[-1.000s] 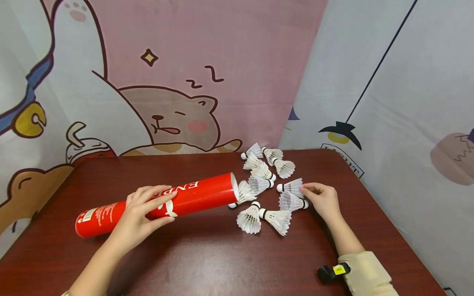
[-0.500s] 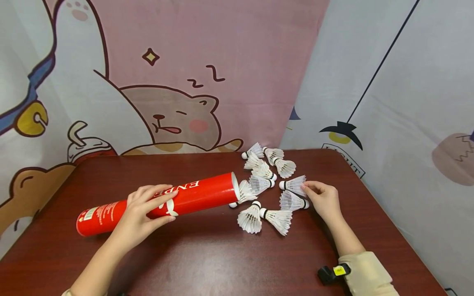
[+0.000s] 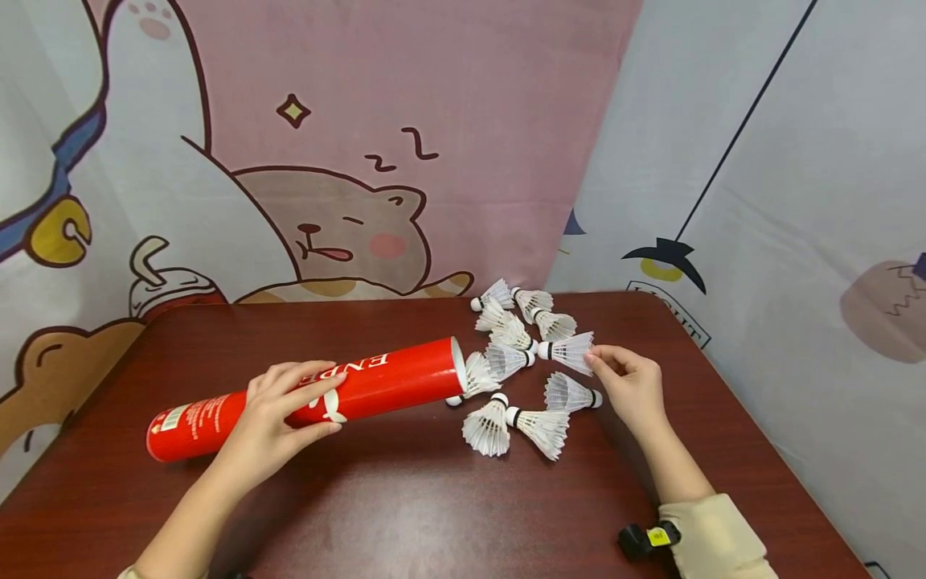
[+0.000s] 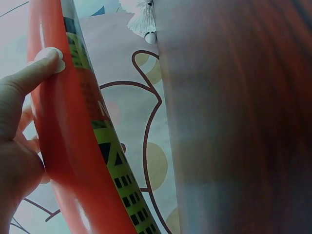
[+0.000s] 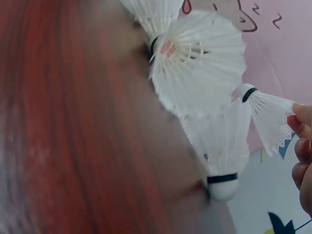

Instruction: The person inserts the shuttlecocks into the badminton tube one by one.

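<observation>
My left hand (image 3: 271,426) grips a long red shuttlecock tube (image 3: 405,376) around its middle. The tube lies slanted, its uncapped end raised towards the shuttlecocks; in the left wrist view the thumb presses along the red tube (image 4: 73,126). Between thumb and fingertips, my right hand (image 3: 631,392) pinches a white shuttlecock (image 3: 569,352) by the edge of its skirt, cork pointing left towards the tube. The right wrist view shows that same shuttlecock (image 5: 268,112) held beyond two others. A shuttlecock with a netted skirt (image 3: 570,393) lies just below the right hand's fingers.
Several white shuttlecocks lie in a loose cluster on the dark red-brown table (image 3: 405,515), among them a feathered one (image 3: 540,432) in front and another (image 3: 555,325) at the back. A printed cloth (image 3: 492,145) hangs behind the table's far edge.
My right hand has raised the pinched shuttlecock slightly and shifted it left, away from the netted one below. The left hand and the tube have stayed put.
</observation>
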